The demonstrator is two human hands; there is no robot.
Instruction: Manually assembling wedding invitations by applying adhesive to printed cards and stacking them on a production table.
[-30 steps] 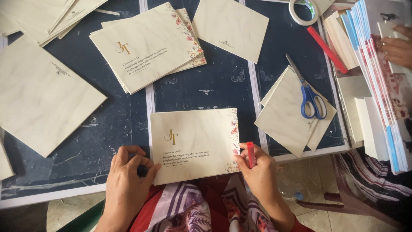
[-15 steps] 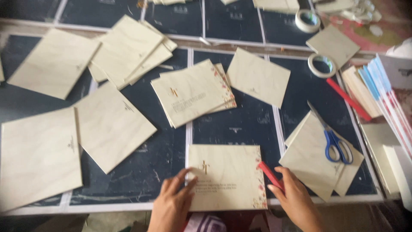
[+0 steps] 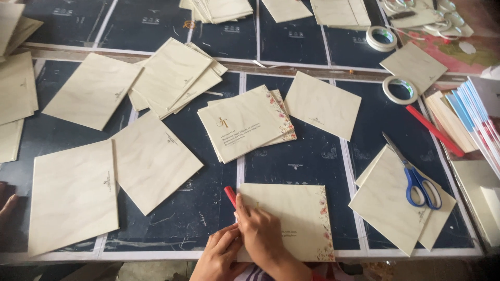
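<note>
The dark blue printed work surface (image 3: 307, 156) spreads before me, strewn with cream envelopes; nearest me, at its front edge, lies the cream rectangular card with a floral right border (image 3: 297, 218); my right hand (image 3: 263, 234) lies across the card's left part, fingers curled round a red stick-shaped tool (image 3: 230, 196) held against the left edge; my left hand (image 3: 219, 256), fingers folded, presses at that edge just below; blue-handled scissors (image 3: 416, 179) rest well apart to the right.

Red stick (image 3: 229, 196) — right hand (image 3: 263, 233) too (now card's (image 3: 297, 218) left edge)
</note>
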